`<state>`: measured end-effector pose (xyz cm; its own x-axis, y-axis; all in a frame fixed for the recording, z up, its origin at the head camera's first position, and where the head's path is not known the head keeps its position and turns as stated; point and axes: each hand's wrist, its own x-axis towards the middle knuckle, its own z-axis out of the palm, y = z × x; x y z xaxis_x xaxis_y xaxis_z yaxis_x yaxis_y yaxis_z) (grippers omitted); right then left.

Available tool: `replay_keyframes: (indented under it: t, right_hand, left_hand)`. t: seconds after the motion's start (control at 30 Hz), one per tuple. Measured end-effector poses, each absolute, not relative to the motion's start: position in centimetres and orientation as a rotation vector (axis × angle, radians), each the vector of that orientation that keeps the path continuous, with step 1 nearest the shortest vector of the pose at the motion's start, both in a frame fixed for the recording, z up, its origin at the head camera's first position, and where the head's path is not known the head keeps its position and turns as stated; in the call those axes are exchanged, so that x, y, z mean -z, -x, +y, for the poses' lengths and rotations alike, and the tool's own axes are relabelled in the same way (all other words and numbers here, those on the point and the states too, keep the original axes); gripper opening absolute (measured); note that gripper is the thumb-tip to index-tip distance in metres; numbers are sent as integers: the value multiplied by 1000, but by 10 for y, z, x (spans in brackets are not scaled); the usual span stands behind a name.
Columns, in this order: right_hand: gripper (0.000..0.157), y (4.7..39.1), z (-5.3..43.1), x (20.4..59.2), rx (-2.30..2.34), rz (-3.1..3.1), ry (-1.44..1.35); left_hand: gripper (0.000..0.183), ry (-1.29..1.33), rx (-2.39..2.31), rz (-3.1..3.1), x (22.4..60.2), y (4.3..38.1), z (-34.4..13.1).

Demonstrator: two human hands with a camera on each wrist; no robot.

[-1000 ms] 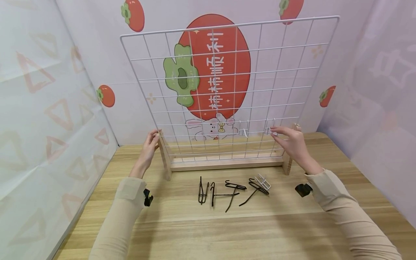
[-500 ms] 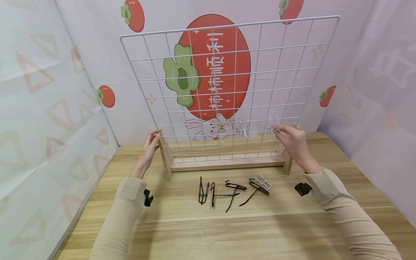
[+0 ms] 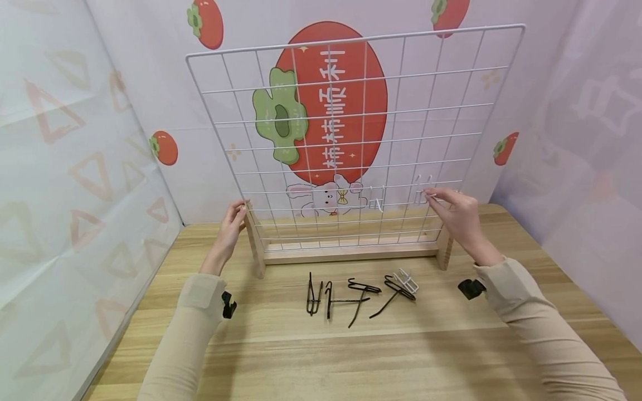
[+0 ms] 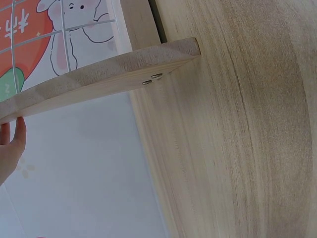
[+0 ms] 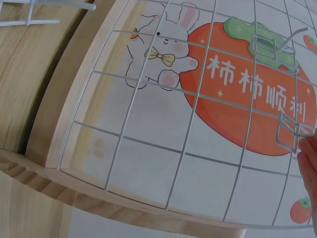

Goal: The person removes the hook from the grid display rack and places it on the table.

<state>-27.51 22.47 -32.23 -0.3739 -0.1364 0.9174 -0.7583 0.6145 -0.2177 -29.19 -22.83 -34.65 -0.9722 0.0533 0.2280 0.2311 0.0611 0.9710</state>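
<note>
A white wire grid panel (image 3: pixel 349 117) stands upright in a wooden base (image 3: pixel 351 255). My left hand (image 3: pixel 227 233) grips the top of the left wooden side post (image 3: pixel 254 239); in the left wrist view its fingers (image 4: pixel 20 131) press against the post's outer face. Between the thumb and fingers of my right hand (image 3: pixel 460 220) is a white wire hook (image 5: pixel 286 133), pinched by its prong, its two upper bent ends close to a horizontal wire at the grid's lower right. Another white hook (image 3: pixel 377 203) hangs on the grid to the left of it.
Several black wire hooks (image 3: pixel 363 287) lie in a row on the wooden table (image 3: pixel 321 362) in front of the base. At their right end lies a white hook (image 3: pixel 407 282), beside a black one. A printed cloth backdrop (image 3: pixel 165 100) rises behind the grid.
My right hand has shifted slightly right and the pinched white hook has risen a little, its bent ends now higher against the grid. The left hand stays on the post.
</note>
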Motion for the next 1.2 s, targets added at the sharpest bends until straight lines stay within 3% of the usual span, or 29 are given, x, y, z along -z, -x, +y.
replay_keyframes:
  t: [0.23,0.43,0.7,0.97,1.2]
  right_hand:
    - [21,271,225,319,-817,-1834,-739]
    - [13,265,227,318,-756,-1848,-765]
    - [25,255,227,318,-748,-1858,-799]
    - [8,245,230,324,-683,-1945,-844]
    - [24,236,227,331,-598,-2000,-881]
  left_hand:
    - [37,306,2044,-2196,345,291,-228]
    - [37,299,2039,-2205,345,291,-228]
    - [34,298,2058,-2182,347,291,-229]
    - [38,299,2040,-2205,346,290,-228]
    - [37,288,2048,-2196,355,301,-233]
